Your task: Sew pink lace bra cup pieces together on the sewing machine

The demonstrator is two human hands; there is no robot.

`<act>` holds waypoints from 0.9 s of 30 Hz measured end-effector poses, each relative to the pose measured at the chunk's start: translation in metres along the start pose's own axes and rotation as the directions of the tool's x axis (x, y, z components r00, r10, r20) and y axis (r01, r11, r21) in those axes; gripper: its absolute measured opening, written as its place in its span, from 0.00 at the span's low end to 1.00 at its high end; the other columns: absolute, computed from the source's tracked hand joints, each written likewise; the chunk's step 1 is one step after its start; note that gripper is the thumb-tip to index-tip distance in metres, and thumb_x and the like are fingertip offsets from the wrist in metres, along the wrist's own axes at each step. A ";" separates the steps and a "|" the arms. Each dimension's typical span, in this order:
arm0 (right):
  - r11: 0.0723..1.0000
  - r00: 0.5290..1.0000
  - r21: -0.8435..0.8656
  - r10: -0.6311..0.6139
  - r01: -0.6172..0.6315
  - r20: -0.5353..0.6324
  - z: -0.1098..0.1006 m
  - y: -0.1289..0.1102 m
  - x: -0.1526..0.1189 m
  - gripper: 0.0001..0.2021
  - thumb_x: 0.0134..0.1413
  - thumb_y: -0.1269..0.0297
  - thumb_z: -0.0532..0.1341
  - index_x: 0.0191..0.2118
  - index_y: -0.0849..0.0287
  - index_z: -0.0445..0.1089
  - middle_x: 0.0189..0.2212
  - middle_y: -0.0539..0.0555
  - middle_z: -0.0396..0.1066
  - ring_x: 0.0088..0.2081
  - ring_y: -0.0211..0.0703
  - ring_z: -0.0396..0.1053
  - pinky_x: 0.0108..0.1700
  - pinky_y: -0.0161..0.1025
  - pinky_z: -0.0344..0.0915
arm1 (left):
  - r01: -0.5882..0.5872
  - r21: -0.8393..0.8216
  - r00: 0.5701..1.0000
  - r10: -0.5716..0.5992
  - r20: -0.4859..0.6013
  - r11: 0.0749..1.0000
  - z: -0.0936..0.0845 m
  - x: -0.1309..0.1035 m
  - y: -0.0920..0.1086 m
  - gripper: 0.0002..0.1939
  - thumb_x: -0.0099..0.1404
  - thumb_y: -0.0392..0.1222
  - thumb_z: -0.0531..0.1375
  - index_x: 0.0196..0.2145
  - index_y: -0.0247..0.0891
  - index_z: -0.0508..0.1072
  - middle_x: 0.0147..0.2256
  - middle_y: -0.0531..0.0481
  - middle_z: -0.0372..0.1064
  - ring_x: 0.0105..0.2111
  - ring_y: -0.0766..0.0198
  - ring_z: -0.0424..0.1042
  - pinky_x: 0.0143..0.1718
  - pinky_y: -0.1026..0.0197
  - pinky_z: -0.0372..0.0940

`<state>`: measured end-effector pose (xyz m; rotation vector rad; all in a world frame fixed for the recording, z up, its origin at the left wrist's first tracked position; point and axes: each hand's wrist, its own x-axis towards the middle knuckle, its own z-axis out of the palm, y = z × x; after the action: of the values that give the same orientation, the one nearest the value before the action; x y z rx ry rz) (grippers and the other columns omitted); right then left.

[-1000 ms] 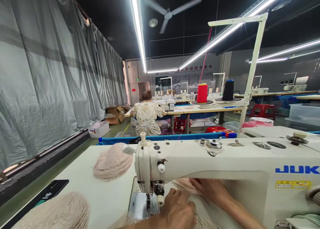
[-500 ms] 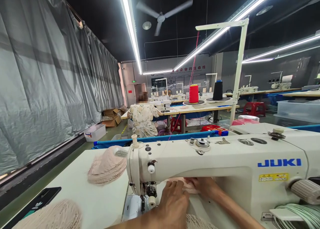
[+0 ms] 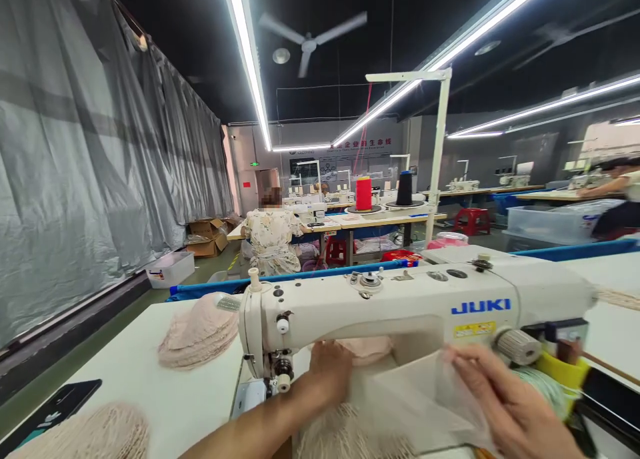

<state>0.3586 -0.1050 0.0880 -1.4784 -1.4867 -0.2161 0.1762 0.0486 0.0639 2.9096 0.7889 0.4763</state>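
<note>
A white JUKI sewing machine (image 3: pixel 400 299) stands across the table. My left hand (image 3: pixel 331 369) is under its arm, beside pale pink fabric (image 3: pixel 367 349); it is blurred and its fingertips are hidden. On the right, my right hand (image 3: pixel 505 392) pinches the corner of a thin, whitish translucent sheet (image 3: pixel 415 399), which stretches left toward my left hand. Fringed pink pieces (image 3: pixel 345 435) lie below the sheet. One stack of pink pieces (image 3: pixel 200 332) rests left of the machine head, and another fringed stack (image 3: pixel 95 435) is at the lower left.
A dark phone (image 3: pixel 55 409) lies on the table's left edge. Right of the machine, a yellow holder (image 3: pixel 565 379) stands near coiled green cord. A thread stand with red (image 3: pixel 363 193) and black (image 3: pixel 404 189) cones rises behind. One person (image 3: pixel 273 235) sits ahead, another at far right.
My right hand has come out from under the machine arm to the right, now with the whitish sheet in its fingers. My left hand has shifted slightly under the arm. The view has turned right.
</note>
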 end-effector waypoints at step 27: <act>0.799 0.539 0.245 0.115 -0.549 0.834 -0.013 -0.174 -0.064 0.18 0.56 0.45 0.52 0.29 0.55 0.64 0.15 0.43 0.56 0.16 0.35 0.54 0.19 0.31 0.51 | 0.442 -0.796 0.894 -0.130 0.429 0.414 -0.123 -0.244 0.085 0.19 0.51 0.47 0.66 0.38 0.34 0.70 0.32 0.54 0.63 0.32 0.67 0.61 0.33 0.67 0.56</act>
<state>0.2044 -0.1980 0.1344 -1.4497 -1.6690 1.1620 -0.0222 -0.1475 0.1273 1.7294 0.6779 0.2532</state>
